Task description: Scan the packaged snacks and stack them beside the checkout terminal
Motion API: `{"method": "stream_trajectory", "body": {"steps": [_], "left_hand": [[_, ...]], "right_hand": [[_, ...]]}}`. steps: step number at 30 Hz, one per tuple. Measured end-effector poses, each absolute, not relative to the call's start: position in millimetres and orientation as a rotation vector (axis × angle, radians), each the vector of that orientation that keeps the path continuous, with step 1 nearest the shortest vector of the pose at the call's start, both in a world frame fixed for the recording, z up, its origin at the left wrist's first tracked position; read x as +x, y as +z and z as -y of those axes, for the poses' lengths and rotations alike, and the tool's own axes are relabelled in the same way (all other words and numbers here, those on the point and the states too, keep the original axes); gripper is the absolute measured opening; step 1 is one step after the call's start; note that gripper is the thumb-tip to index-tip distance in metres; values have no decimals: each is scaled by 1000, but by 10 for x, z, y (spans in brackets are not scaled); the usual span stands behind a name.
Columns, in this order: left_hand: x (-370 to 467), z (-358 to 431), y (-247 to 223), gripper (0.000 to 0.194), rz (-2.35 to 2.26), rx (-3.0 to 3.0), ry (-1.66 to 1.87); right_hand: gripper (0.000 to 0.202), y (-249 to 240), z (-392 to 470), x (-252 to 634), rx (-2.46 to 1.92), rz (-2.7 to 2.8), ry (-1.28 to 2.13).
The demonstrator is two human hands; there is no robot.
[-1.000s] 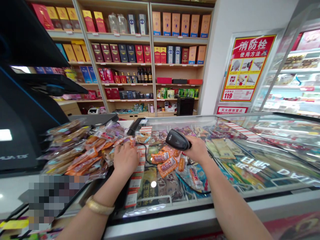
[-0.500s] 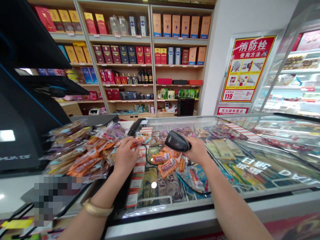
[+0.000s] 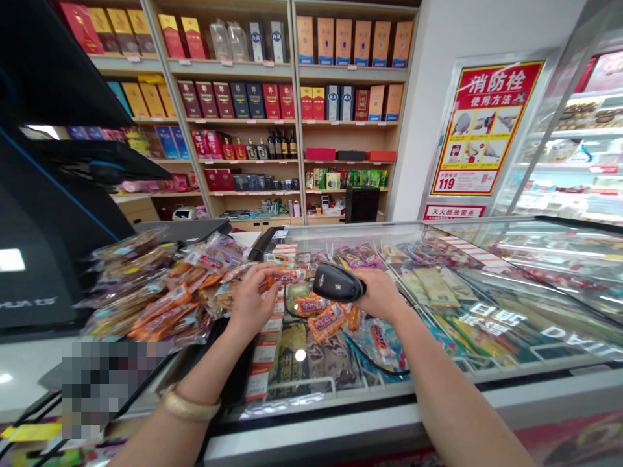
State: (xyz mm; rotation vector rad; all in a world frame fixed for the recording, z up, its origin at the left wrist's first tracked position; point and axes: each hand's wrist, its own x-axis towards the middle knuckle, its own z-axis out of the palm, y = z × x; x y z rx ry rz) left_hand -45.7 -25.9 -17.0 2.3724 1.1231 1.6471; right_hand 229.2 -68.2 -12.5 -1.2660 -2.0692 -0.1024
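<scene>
on the red poster [image 3: 488, 130] are written 消防栓, 使用方法 and the number 119. the small sign [image 3: 453, 212] under it says 灭火器放置点. on the black machine [image 3: 43, 259], letters "hua" can be read.

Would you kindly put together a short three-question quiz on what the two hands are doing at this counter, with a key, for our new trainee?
1. True or false: the right hand holds a black handheld scanner.

2. Multiple choice: what does the left hand have between its thumb and fingers?
A) a glass bottle
B) a snack packet with orange on its wrapper
C) a yellow box

3. Fill in the missing word: a gold-coloured bracelet is worn on the ____ wrist.

Key: 1 true; 2 B; 3 left.
</scene>
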Motion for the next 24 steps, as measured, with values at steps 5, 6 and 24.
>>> {"method": "stream_trajectory", "body": {"steps": [5,6,24], "left_hand": [[-459,256,-177,15,-1082,2298,1625],[-457,254,-181,15,-1085,2279,1623],[-372,452,-195,43,-1117,2731,1149]], "right_hand": [[19,-101,698,2279,-1293,2082,-114],[20,-99,701,2281,-1300,2067,-124],[27,-218,602,2443,-1385,1834,-358]]}}
